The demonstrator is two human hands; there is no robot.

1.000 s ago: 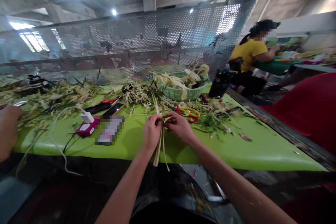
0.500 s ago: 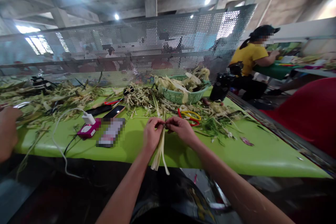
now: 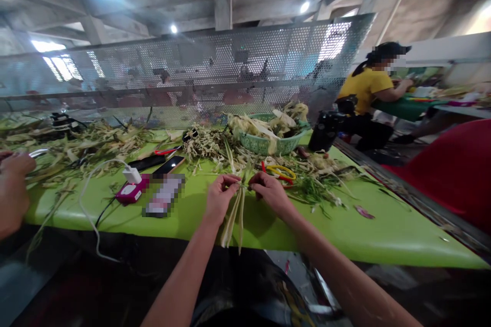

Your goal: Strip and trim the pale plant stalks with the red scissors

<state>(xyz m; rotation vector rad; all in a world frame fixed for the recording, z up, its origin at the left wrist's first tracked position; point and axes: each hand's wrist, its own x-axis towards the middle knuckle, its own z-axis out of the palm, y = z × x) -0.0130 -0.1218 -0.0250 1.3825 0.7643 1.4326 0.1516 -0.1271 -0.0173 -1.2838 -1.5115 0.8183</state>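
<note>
Just above the front of the green table, a bundle of pale corn husk strips (image 3: 235,217) hangs down, gathered at the top with greener ends sticking up. My left hand (image 3: 220,196) pinches the bundle at its gathered neck. From the other side, my right hand (image 3: 266,190) is closed at the same neck, thumb and forefinger together on what looks like a thin strip end. Fingertips hide most of the gathered point. Red- and yellow-handled scissors (image 3: 282,171) lie just behind my right hand.
Behind my hands stands a green basket (image 3: 274,144) of husks among loose plant scraps. A dark container (image 3: 325,130) is to its right. Phones (image 3: 164,195) and a pink power block (image 3: 132,191) lie left. A co-worker's hand (image 3: 15,173) works at the left edge; a person in yellow (image 3: 364,87) sits right.
My hands have drawn slightly apart at the neck of the bundle. More of the gathered point and the greener ends show, and the hanging strips have shifted. The co-worker's hand has moved slightly.
</note>
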